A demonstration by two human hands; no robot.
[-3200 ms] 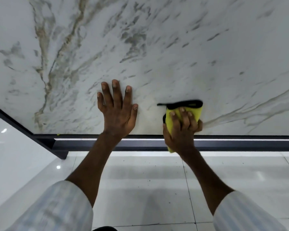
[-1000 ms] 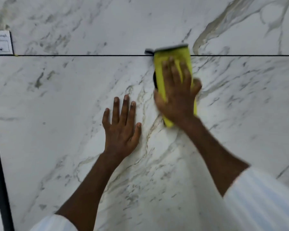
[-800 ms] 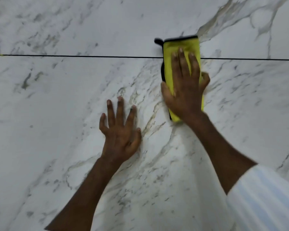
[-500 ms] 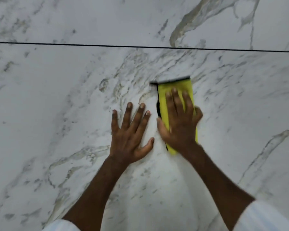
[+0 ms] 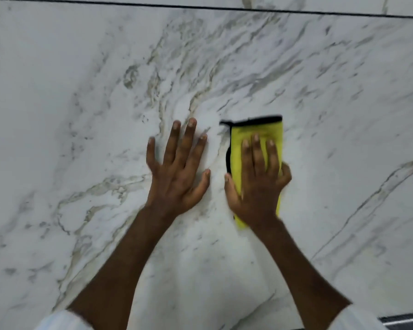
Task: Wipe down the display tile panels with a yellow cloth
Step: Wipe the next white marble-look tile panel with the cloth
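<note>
The folded yellow cloth (image 5: 255, 129) lies flat against the marble tile panel (image 5: 81, 91), well below its upper edge. It sits under the right hand (image 5: 258, 186), whose straight fingers press it there, and its black-trimmed top shows above the fingertips. The left hand (image 5: 177, 177) rests just beside it, released, palm flat, fingers spread.

Soft, even, fairly bright light covers the marble tile panel (image 5: 81, 91). Faint shadows sit beside the left hand (image 5: 177, 172) and right hand (image 5: 258, 184). Motion blur softens everything, worst along the forearms (image 5: 129, 258).
</note>
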